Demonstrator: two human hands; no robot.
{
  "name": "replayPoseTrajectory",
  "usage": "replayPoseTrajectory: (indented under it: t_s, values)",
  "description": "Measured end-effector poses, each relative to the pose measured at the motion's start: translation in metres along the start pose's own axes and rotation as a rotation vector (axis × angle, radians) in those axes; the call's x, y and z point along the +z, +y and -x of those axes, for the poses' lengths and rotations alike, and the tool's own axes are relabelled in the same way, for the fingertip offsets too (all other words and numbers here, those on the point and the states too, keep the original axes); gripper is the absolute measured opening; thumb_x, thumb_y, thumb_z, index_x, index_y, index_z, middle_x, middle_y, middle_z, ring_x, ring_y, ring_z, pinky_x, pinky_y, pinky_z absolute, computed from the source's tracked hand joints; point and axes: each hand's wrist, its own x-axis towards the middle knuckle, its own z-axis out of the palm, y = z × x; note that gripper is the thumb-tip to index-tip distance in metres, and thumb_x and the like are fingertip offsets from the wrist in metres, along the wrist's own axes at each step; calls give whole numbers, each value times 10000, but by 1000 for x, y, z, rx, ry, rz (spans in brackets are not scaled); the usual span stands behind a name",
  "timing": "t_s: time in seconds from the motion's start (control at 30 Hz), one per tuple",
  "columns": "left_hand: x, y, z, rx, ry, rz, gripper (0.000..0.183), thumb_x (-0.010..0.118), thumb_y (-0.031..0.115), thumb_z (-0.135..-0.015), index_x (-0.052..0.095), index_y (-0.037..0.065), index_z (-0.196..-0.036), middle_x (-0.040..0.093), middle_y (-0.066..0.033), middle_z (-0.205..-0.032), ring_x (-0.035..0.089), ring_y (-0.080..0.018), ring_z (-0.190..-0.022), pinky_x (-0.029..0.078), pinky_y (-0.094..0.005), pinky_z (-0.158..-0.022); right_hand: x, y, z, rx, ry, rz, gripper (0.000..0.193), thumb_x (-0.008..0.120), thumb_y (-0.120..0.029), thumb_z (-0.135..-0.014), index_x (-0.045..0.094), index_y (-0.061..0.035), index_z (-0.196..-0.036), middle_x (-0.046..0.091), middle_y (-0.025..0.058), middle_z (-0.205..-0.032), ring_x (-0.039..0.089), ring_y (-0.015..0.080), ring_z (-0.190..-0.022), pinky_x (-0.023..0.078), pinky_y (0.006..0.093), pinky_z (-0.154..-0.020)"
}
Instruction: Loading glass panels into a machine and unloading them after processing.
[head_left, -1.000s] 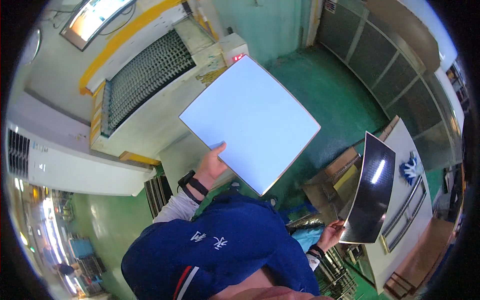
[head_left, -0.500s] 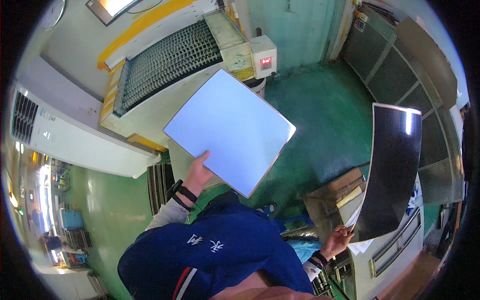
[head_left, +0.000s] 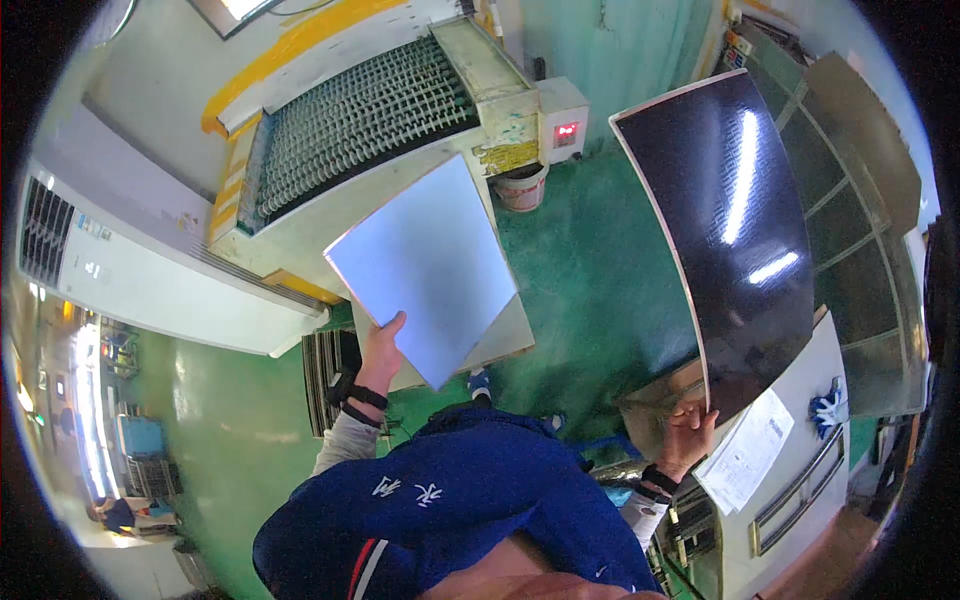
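My left hand [head_left: 382, 350] grips the lower left edge of a pale, bluish-white flat panel [head_left: 430, 265], its thumb lying over the face. That panel is tilted in front of the roller machine. At the right, my right hand [head_left: 688, 432] is closed on the bottom edge of a large glossy black sheet [head_left: 735, 220] with a light rim. The black sheet stands up and bows slightly, and bright streaks reflect off it. Some of my right fingers are hidden behind it.
A machine with a bed of rollers [head_left: 365, 125] stands ahead, beside a control box with a red display [head_left: 565, 125] and a white bucket [head_left: 522, 190]. Papers [head_left: 745, 450] and a blue-white glove [head_left: 828, 408] lie on the right-hand table. Dark stacked panels [head_left: 325, 385] stand at left.
The black sheet has risen and swung left and away from me, uncovering papers and the glove. The pale panel has turned and appears narrower. Both hands keep their hold.
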Motion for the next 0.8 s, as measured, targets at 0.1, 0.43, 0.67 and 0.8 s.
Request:
replayPoseTrajectory:
  t_s: [0.1, 0.43, 0.67, 0.8]
  values:
    - [-37, -9, -23, 74, -5, -236, 330, 617, 161, -866, 583, -24, -1137, 639, -101, -1054, 595, -209, -954, 461, -337, -852, 45, 26, 2, 59, -86, -52, 217, 544, -206, -934, 558, 10, -954, 491, 38, -688, 406, 115, -601, 424, 325, -792]
    - [-102, -15, -66, 136, -107, -1023, 254, 584, 91, -834, 612, -81, -1020, 667, -157, -902, 608, -222, -788, 467, -346, -745, 111, 128, -35, 306, 220, -143, 202, 562, -205, -908, 530, -10, -864, 535, 79, -748, 555, 215, -734, 475, 356, -746]
    - [-101, -19, -97, 106, -242, -1118, 248, 577, 63, -837, 601, -113, -1010, 663, -174, -933, 611, -236, -850, 457, -344, -792, 117, 163, -45, 372, -154, -172, 265, 497, -219, -941, 545, -33, -757, 453, 20, -586, 464, 137, -585, 451, 321, -763]
    - [-119, -24, -104, 198, -277, -1153, 252, 576, 65, -835, 605, -100, -1023, 661, -199, -958, 618, -261, -884, 449, -353, -820, 113, 168, -34, 444, -194, -147, 299, 506, -264, -937, 555, -49, -735, 472, 34, -595, 529, 235, -774, 413, 317, -794]
